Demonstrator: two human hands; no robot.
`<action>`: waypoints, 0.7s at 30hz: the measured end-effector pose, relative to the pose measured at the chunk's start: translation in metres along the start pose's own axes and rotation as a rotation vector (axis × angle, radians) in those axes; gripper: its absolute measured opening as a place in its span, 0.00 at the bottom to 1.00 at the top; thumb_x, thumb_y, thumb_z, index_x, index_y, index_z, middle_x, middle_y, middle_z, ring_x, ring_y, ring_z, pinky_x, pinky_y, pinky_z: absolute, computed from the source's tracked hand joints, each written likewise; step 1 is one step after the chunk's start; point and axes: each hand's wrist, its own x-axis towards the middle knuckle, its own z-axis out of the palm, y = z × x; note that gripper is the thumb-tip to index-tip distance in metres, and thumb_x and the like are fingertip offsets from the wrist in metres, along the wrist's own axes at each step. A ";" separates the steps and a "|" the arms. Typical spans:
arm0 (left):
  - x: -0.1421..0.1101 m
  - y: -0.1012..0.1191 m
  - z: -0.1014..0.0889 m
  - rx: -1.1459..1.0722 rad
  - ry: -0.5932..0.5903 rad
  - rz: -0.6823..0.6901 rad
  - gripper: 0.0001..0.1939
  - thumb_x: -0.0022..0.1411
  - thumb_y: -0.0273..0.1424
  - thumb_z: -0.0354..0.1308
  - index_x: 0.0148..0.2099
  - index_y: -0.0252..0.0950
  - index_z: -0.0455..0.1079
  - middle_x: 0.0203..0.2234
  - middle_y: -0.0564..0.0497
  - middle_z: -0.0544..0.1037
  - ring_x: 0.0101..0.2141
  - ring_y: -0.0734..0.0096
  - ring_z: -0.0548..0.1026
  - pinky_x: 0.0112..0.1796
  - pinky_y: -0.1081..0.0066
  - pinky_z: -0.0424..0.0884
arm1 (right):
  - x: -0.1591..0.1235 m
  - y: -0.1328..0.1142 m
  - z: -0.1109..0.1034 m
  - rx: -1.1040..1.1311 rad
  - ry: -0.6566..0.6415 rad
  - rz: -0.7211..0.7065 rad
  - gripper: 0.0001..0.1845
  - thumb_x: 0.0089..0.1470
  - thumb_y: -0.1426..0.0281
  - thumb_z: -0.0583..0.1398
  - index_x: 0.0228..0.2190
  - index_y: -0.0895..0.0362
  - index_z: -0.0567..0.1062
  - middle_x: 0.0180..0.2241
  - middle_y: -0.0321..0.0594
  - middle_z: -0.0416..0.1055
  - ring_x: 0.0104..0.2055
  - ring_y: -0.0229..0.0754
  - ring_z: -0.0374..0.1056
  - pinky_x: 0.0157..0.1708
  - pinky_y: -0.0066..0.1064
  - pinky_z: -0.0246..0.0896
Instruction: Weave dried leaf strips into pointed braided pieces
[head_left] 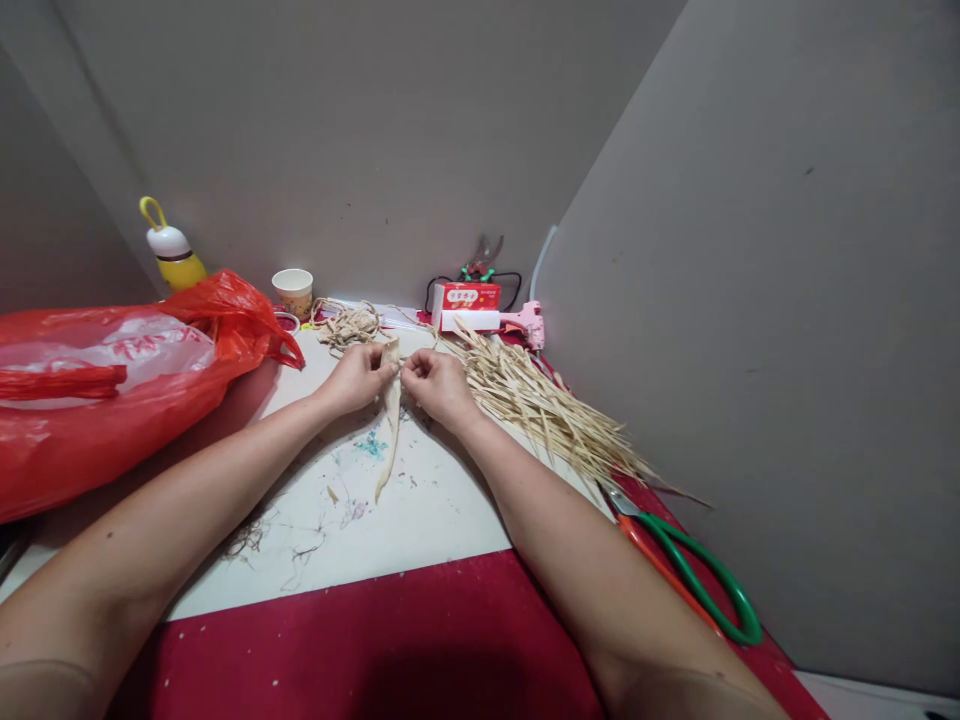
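Observation:
A pale, flat strip of dried plant fibre [391, 410] hangs from my left hand [361, 378], its pointed lower end over the white board [442, 510]. Thumb and fingers of that hand are closed on the strip near its top. Right beside it, my right hand [439, 385] has its fingertips pinched together at the strip's edge; whatever they hold is too small to make out. Behind the hands lies a coil of twisted fibre cord [349, 325]. A bundle of straw-coloured strips [547, 400] spreads out to the right of my right hand.
A red plastic bag [150, 430] fills the left side, with a yellow bottle [178, 260] and paper cup [293, 290] behind. At the back are a red tissue box [469, 300] and pink glue gun [529, 325]. Green-handled scissors [705, 570] lie right. Grey walls enclose the table.

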 end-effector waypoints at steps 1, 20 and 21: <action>0.000 0.001 0.000 -0.020 0.004 -0.011 0.06 0.52 0.28 0.56 0.24 0.34 0.64 0.19 0.57 0.66 0.22 0.77 0.63 0.26 0.75 0.58 | 0.001 0.000 -0.001 -0.007 0.018 0.004 0.05 0.43 0.70 0.58 0.18 0.56 0.69 0.18 0.33 0.67 0.22 0.36 0.62 0.24 0.26 0.56; -0.001 0.000 0.003 -0.109 -0.019 -0.078 0.14 0.53 0.36 0.61 0.23 0.34 0.64 0.17 0.56 0.65 0.20 0.79 0.60 0.23 0.75 0.55 | 0.000 -0.011 -0.009 0.410 -0.063 0.187 0.11 0.43 0.61 0.63 0.25 0.56 0.70 0.18 0.31 0.67 0.17 0.32 0.60 0.15 0.23 0.55; -0.002 0.001 0.003 -0.115 -0.023 -0.079 0.14 0.53 0.36 0.61 0.22 0.34 0.64 0.17 0.56 0.65 0.20 0.79 0.60 0.23 0.75 0.55 | 0.000 -0.010 -0.008 0.396 -0.049 0.158 0.11 0.44 0.61 0.63 0.24 0.56 0.70 0.18 0.31 0.66 0.18 0.32 0.60 0.16 0.23 0.55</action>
